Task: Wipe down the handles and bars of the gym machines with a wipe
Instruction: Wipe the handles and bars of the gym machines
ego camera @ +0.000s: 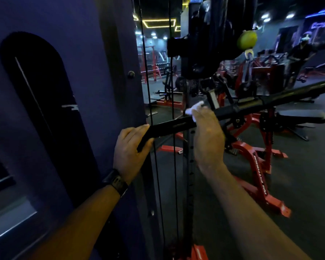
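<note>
- Centrally, a long black bar (169, 126) slants from lower left up toward the right, crossing in front of two thin vertical cables (171, 81).
- The left hand (130, 147) grips the bar's bent left end, fingers curled round it; a dark watch (116, 182) sits on that wrist.
- The right hand (207, 136) is wrapped over the bar slightly further along, holding a white wipe (192, 109) against it.
- A purple panel (64, 91) stands at left; red machine frames (259, 166) stand on the floor behind.
</note>
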A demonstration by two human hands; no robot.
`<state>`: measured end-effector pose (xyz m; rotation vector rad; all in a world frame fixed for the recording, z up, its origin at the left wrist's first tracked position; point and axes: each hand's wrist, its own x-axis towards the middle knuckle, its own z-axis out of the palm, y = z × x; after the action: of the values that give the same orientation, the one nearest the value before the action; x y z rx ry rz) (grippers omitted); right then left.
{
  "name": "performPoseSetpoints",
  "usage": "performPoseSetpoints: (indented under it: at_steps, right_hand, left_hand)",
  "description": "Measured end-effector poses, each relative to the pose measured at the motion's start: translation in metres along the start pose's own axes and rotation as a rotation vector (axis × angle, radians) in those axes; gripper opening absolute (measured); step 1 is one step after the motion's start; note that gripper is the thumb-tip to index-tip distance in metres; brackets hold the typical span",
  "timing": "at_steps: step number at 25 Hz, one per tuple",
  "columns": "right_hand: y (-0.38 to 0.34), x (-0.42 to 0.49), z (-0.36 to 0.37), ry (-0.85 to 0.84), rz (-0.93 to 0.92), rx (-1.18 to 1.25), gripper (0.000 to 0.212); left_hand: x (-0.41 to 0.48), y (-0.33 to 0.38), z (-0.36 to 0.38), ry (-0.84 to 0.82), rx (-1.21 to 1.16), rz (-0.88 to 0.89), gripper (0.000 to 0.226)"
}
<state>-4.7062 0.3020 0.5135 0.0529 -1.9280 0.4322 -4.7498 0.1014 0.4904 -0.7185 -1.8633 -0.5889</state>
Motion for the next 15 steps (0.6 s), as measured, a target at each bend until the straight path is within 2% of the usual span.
performPoseSetpoints:
  at_steps: [3, 4, 6, 7, 9, 10, 12, 14, 15]
  right_hand:
    - [0.005, -0.013, -0.005, -0.102, -0.305, -0.041, 0.042]
    - [0.018, -0.01, -0.012, -0.103, -0.254, -0.033, 0.043]
    - [0.037, -0.006, -0.026, -0.01, 0.0, 0.03, 0.042]
    - [0.035, -0.007, -0.031, 0.035, 0.019, 0.033, 0.041]
    - [0.03, -0.018, -0.034, -0.033, -0.242, -0.005, 0.042]
    - [0.035, -0.018, -0.034, -0.063, -0.315, -0.02, 0.043]
    - [0.072, -0.011, -0.021, -0.036, -0.156, -0.014, 0.044]
    - [0.087, -0.007, -0.017, -0.121, 0.067, 0.02, 0.043]
    - [0.086, -0.007, -0.018, -0.126, 0.079, 0.054, 0.042]
  left_hand:
    - [-0.007, 0.013, -0.005, -0.029, 0.043, -0.024, 0.043]
    - [-0.01, 0.019, -0.007, -0.018, 0.06, -0.039, 0.042]
    - [-0.014, 0.032, -0.009, -0.001, 0.077, -0.067, 0.042]
    - [-0.014, 0.038, -0.009, 0.0, 0.077, -0.073, 0.042]
    - [-0.014, 0.048, -0.01, 0.0, 0.078, -0.075, 0.043]
    - [-0.012, 0.052, -0.011, 0.009, 0.083, -0.073, 0.043]
    - [-0.008, 0.059, -0.014, 0.029, 0.091, -0.062, 0.043]
    - [-0.006, 0.065, -0.015, 0.031, 0.092, -0.056, 0.043]
    - [-0.005, 0.068, -0.015, 0.025, 0.095, -0.061, 0.044]
